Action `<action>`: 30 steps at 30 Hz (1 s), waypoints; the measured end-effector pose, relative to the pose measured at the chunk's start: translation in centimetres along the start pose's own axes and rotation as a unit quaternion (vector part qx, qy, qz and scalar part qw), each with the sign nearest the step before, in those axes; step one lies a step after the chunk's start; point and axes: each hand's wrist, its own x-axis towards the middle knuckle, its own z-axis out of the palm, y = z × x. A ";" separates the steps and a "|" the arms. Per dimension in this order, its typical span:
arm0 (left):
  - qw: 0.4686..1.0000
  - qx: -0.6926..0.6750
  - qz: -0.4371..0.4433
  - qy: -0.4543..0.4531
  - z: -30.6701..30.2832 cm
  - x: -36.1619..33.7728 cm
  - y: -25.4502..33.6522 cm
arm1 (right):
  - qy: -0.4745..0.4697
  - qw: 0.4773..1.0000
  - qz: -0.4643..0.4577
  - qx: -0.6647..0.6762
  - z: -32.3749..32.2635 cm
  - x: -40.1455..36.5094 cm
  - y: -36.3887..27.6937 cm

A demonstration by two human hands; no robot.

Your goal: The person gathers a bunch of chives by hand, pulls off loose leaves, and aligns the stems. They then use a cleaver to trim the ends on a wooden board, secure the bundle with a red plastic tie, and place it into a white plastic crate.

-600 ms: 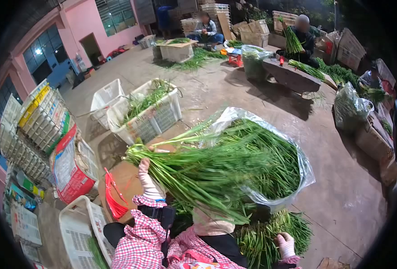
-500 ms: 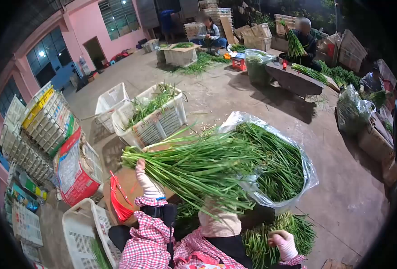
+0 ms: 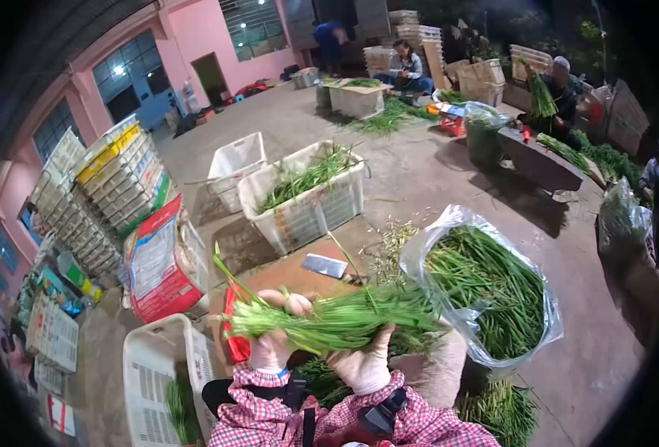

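Head view, angled down past checked sleeves: showed a bundle of long green stalks (image 3: 340,320) lying crosswise in front of the lap, over the near side of a low brown table (image 3: 273,272). Held near the paler left end by the left hand (image 3: 271,344), with fingers curled over the far side, and from below the leafy length by the right hand (image 3: 360,366), with thumb raised against it and the other fingers mostly hidden. Pointed with loose tips toward an open plastic bag (image 3: 448,217) of similar greens; lay near a knife (image 3: 323,265). Seemed light for its bulk, floppy toward the tips, firmer at the paler end, perhaps slippery if damp, and easily bruised. Looked best gripped snugly around that gathered end, with gentle support beneath the middle against drooping or sliding apart.
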 end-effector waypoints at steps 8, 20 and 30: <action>0.831 0.248 -0.147 -0.475 -0.3 -2.3 1.6 | -0.084 0.978 0.086 0.172 -8.9 -0.1 2.1; 0.761 0.290 -0.169 -0.556 0.4 -5.7 2.1 | -0.049 0.972 0.180 0.145 -9.0 0.1 2.4; 0.685 0.464 -0.345 -0.442 -2.9 -5.9 8.5 | 0.015 0.981 0.178 0.078 -11.1 2.0 -2.4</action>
